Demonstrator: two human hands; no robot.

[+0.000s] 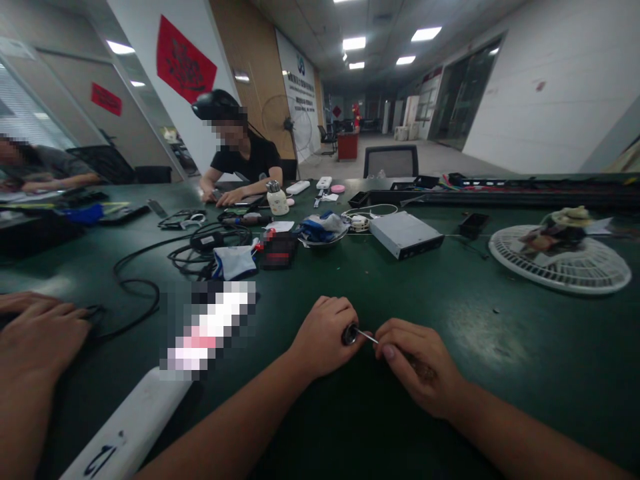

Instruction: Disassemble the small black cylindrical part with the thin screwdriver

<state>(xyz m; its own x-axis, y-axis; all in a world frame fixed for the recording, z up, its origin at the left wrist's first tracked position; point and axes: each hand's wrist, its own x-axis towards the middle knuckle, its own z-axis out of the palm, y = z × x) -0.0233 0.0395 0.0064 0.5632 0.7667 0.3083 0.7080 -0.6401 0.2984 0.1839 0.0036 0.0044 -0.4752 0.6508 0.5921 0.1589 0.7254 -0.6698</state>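
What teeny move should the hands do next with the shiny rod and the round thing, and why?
Maybe the right hand should gently settle the rod against the round part: the rod's far end seems to meet its dark face, though contact is hard to tell, and the left hand is gripping that part.

The left hand (324, 337) and the right hand (423, 367) are seen bare, well short of the far edge of the table (450, 283); the forearms (233, 420) are likewise left uncovered, tapered toward the wrists (296, 363) (a rounded nail (389, 351) can be made out on the right thumb (401, 368)).
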